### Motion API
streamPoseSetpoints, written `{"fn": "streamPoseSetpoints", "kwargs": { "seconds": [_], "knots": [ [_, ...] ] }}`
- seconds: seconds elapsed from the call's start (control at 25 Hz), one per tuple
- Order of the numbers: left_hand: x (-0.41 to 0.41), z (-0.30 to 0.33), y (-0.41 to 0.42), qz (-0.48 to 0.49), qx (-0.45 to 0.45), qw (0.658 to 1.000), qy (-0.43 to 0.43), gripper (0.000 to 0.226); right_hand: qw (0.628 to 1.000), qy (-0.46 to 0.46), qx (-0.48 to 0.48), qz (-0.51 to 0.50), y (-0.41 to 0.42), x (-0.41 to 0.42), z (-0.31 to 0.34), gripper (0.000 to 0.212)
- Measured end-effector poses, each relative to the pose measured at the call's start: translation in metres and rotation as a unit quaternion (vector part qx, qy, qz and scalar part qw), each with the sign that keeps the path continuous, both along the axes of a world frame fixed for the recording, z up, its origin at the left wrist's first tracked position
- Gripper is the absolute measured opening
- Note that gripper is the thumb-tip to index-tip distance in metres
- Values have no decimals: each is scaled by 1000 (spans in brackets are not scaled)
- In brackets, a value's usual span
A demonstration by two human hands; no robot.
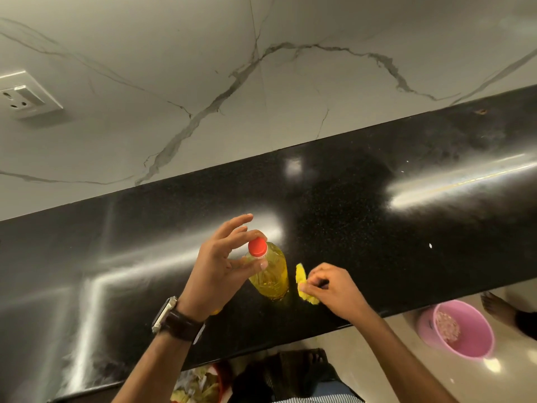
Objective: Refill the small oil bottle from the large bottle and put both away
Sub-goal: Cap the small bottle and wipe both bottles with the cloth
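Veined marble wall point(203, 68), wall socket point(26, 97), glossy black counter point(377, 216).

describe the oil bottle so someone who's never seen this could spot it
On the black counter below the marble wall, near the front edge, the bottle stands between the left hand and right hand. It is upright, clear, full of yellow oil, with a red cap; the cloth beside it is yellow too, but limp.

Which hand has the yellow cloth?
The right hand, the one without a watch, pinches the yellow cloth on the counter. The left hand holds the bottle's red cap instead.
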State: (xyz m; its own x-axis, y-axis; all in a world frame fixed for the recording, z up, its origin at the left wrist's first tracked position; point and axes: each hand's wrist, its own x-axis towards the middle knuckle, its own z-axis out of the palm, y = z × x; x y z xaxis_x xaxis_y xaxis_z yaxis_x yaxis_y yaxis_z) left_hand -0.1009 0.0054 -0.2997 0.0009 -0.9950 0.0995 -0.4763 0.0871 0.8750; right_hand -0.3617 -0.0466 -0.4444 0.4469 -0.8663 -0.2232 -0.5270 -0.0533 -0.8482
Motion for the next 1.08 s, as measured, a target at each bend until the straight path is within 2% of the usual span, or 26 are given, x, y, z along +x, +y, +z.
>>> {"fn": "streamPoseSetpoints", "kwargs": {
  "seconds": [0.04, 0.12, 0.2, 0.28, 0.44, 0.52, 0.6, 0.76, 0.84, 0.96, 1.0, 1.08],
  "knots": [
    [0, -2, -1, 3, -10, 1000, -10, 39, 995, -77, 42, -46, 5, -7, 9, 18],
    [-2, -8, 0, 11, -19, 1000, 8, 41, 979, -148, 109, -93, 13, -17, 16, 23],
    [-7, -13, 4, 24, -25, 998, 54, 44, 992, -56, 77, -85, 19, -23, 5, 14],
    [-13, -16, 9, 24, -36, 996, 82, 43, 993, 37, 89, -76, 28, -24, -3, 13],
    [-15, -22, 9, 41, -46, 994, 92, 43, 975, -94, 144, -141, 34, -30, -3, 7],
    [-16, -30, 9, 59, -52, 993, 93, 45, 979, -60, 141, -137, 37, -35, -5, 10],
    [-18, -37, 11, 73, -45, 993, 87, 54, 988, 4, 95, -120, 40, -37, -12, 17],
    [-17, -57, 15, 68, -6, 994, 90, 73, 991, 85, -6, -101, 45, -38, -16, 9],
    [-17, -63, 15, 74, -8, 992, 98, 74, 986, 129, -62, -89, 50, -36, -21, 9],
    [-16, -64, 12, 91, -20, 993, 72, 72, 978, 173, -93, -71, 55, -27, -27, 12],
    [-15, -64, 11, 90, -19, 993, 72, 72, 981, 152, -82, -84, 56, -24, -26, 14],
    [-14, -64, 9, 89, -23, 994, 66, 71, 984, 31, 23, -172, 50, -25, -19, 11]
  ]
}}
